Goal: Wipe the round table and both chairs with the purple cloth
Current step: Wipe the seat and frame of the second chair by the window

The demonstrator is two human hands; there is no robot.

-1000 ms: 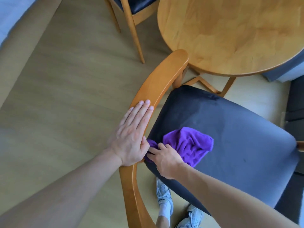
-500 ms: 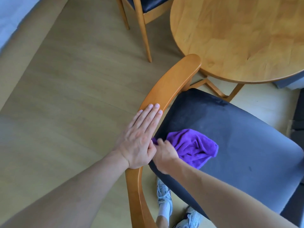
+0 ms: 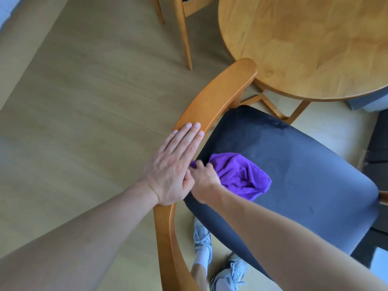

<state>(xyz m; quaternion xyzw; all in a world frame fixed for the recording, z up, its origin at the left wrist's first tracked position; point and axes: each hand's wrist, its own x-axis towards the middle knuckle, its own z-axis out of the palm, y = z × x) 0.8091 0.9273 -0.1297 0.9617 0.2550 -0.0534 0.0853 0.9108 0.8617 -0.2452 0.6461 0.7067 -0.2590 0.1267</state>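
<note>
A wooden chair with a curved backrest (image 3: 218, 95) and a dark padded seat (image 3: 304, 164) stands below me. My left hand (image 3: 174, 164) rests flat on the backrest, fingers straight. My right hand (image 3: 204, 178) grips the bunched purple cloth (image 3: 243, 175) on the seat's near-left part, close under the backrest. The round wooden table (image 3: 304, 45) stands just beyond the chair. Of the second chair (image 3: 182, 28) only wooden legs and a bit of frame show at the top edge.
Light wood flooring (image 3: 84, 91) spreads to the left. My feet in pale sneakers (image 3: 201, 238) stand under the chair. The table's wooden base (image 3: 273, 106) shows behind the seat. Dark furniture (image 3: 378, 143) sits at the right edge.
My right hand has slid the purple cloth a little along the seat near the backrest. My left hand stays flat on the backrest. The view has shifted, moving the scene rightward.
</note>
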